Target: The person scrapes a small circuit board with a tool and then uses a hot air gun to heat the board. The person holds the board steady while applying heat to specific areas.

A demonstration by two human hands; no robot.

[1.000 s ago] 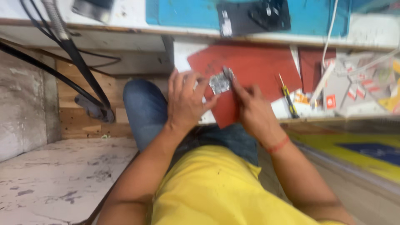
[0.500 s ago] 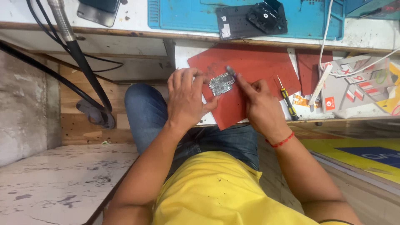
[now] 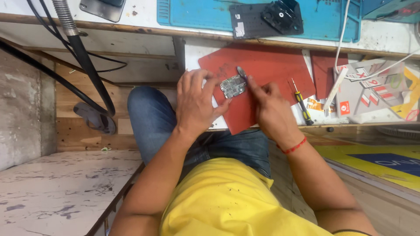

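- My left hand (image 3: 196, 105) pinches a small circuit board (image 3: 232, 86) by its left edge, fingers closed round it so it sits flat and steady for the other hand
- My right hand (image 3: 270, 109) is closed on a thin metal tool (image 3: 241, 72), its tip touching the board's upper right corner; the grip is like holding a pen, which gives fine control
- The board lies over a red mat (image 3: 267, 65) on a pulled-out shelf just above my lap, so both wrists can rest while working
- A yellow-handled screwdriver (image 3: 301, 101) lies just beside my right hand on the mat's edge, within easy reach
- Farther up, a blue mat (image 3: 197, 15) on the tabletop carries a dark phone frame (image 3: 251, 21), well apart from the board
- A white cable (image 3: 343, 39) runs down toward some printed cards (image 3: 372, 94) at the right
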